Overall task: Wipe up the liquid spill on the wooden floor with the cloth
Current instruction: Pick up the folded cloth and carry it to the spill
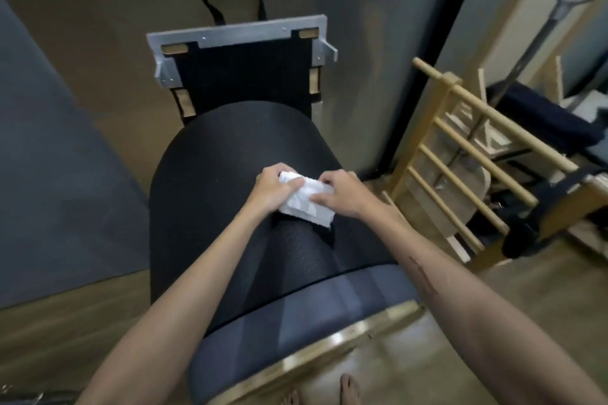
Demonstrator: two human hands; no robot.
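Both hands grip the cloth (304, 200) — left hand (274, 187) bunching one end, right hand (339, 196) pinching the other. Soft, light, floppy — best held wadded.

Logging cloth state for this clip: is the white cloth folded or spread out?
Folded: the cloth is a compact layered pad, gripped by the left hand and right hand above the black padded barrel.

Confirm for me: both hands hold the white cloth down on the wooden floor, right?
Not quite. In the head view the left hand and right hand do hold the white cloth, but over the black padded barrel, not on the wooden floor.
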